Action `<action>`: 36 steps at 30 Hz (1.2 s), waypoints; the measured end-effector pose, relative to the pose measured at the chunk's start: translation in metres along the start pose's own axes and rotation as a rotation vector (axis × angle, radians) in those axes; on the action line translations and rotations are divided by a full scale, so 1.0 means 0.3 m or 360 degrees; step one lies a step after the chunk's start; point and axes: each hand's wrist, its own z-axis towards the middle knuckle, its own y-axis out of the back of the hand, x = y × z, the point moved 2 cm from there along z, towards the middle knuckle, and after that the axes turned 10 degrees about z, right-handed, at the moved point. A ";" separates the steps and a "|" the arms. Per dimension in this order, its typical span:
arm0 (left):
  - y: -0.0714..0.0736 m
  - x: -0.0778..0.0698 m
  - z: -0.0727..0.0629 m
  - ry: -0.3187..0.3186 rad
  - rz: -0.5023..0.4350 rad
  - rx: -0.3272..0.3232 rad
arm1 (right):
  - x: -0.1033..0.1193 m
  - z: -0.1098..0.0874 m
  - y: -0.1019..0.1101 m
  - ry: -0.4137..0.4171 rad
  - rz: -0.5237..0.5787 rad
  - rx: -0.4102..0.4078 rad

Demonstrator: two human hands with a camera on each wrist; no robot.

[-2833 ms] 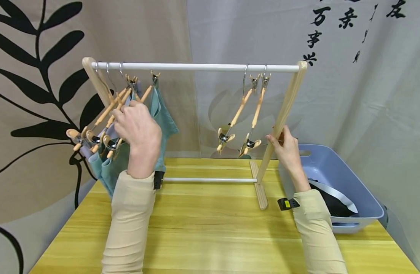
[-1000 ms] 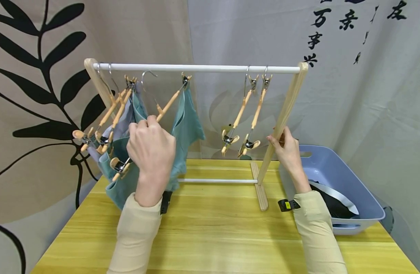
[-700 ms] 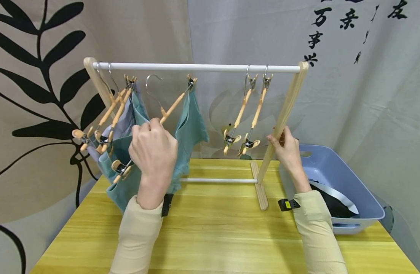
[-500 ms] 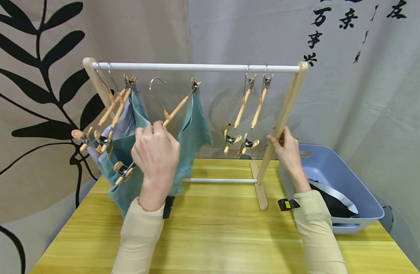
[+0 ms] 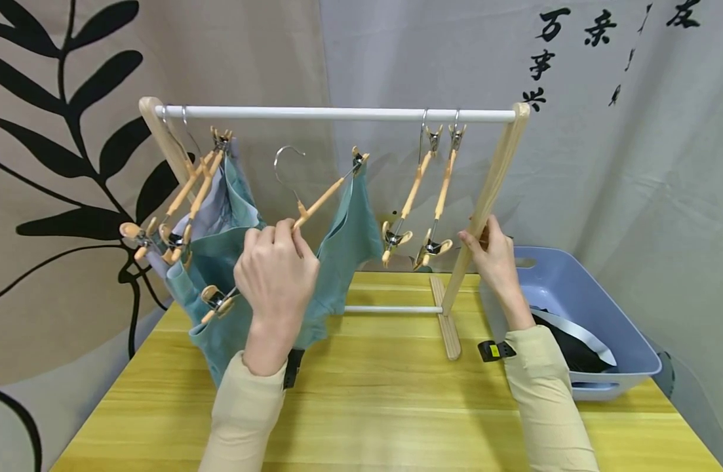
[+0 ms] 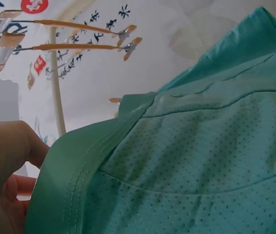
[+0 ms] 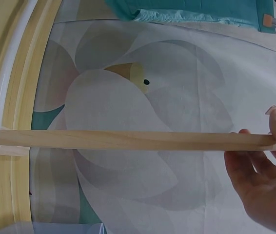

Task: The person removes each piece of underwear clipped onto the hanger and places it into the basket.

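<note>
My left hand grips the bar of a wooden clip hanger. The metal hook stands free below the white rail, touching nothing. A teal garment of perforated cloth with a stitched band hangs from the clips at both ends. In the left wrist view this teal cloth fills much of the picture and hides the hanger bar. At the rack's other end my right hand holds the right wooden upright between thumb and fingers.
Two bare clip hangers hang near the rail's right end. At the left end hang two more hangers with lavender and teal cloth. A blue basket with a black and white item stands right on the wooden table.
The left hand has taken the hanger with the teal garment off the rail and moved it right, down and nearer. The right hand stays on the upright.
</note>
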 end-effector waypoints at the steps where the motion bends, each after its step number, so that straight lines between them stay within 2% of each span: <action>1: -0.001 -0.001 -0.004 -0.0014 -0.0006 -0.0013 | -0.001 0.001 0.000 0.0000 0.0000 -0.0002; 8: -0.007 -0.004 -0.031 -0.0097 -0.0063 -0.0059 | 0.000 0.000 0.002 -0.0008 -0.0004 -0.0006; 23: 0.010 -0.016 -0.084 -0.0216 -0.0169 -0.0066 | 0.000 0.000 0.001 -0.0021 0.0006 -0.0005; 36: 0.030 -0.024 -0.114 -0.0269 -0.0276 -0.0061 | -0.001 0.000 -0.001 -0.0033 0.0009 -0.0010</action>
